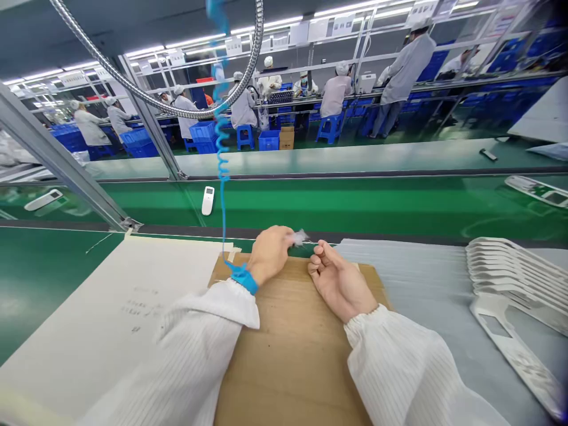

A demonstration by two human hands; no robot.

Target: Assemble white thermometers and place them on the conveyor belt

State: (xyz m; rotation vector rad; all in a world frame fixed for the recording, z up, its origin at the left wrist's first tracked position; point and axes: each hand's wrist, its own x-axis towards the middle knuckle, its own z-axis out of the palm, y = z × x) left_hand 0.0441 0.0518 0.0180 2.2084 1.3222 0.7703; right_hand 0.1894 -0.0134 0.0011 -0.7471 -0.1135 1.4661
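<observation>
My left hand (270,253) is closed at the far end of a brown cardboard sheet (293,355), back of the hand up. From its fingertips pokes a small, crumpled, whitish translucent scrap (300,238), blurred; its kind is unclear. My right hand (339,281) is just to the right, palm turned inward, with thumb and fingers pinched. A thin pale line reaches from the scrap to those fingertips, too fine to name. Round my left wrist sits a blue wrist strap (243,277), joined to a coiled blue cord (223,171) that hangs from above.
Stacked white plastic housings (510,272) lie on grey foam sheeting (426,307) at right. A white paper sheet (177,266) is at left. Beyond runs a green conveyor belt (337,201) carrying white handheld devices (207,201). A metal post (66,154) slants at left. Several people work farther back.
</observation>
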